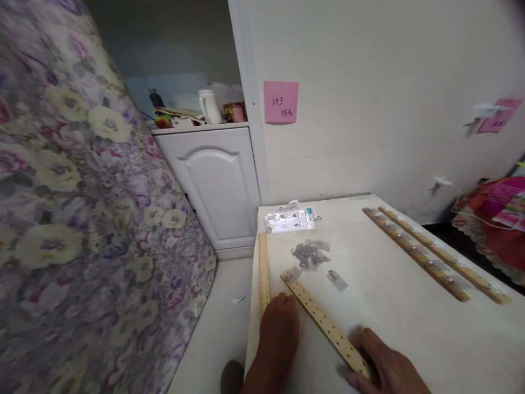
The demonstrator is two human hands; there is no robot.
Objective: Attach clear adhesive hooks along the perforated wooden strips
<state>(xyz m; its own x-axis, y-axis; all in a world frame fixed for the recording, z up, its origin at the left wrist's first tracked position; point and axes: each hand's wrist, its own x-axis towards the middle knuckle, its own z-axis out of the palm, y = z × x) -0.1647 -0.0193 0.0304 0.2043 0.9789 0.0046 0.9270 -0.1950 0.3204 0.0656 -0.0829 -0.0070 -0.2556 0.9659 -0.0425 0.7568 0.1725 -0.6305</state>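
My right hand [388, 364] grips the near end of a wooden strip with a row of holes [324, 323], thumb on one side and fingers on the other. At the strip's far end sits a small clear plastic piece [292, 274]. My left hand [281, 323] is closed, its fingers curled down at the tabletop between that strip and another perforated wooden strip [264, 268] along the left edge. Whatever its fingertips hold, if anything, is hidden. Beyond lie a small pile of clear plastic pieces [309, 255] and one single clear piece with a metal part [337, 280].
A clear blister pack [289, 220] lies at the table's [410, 339] back left. To the right lie two wooden strips [414, 249] [447, 257] fitted with several clear pieces. A white cabinet [217, 191] and a floral curtain [102, 219] stand at the left.
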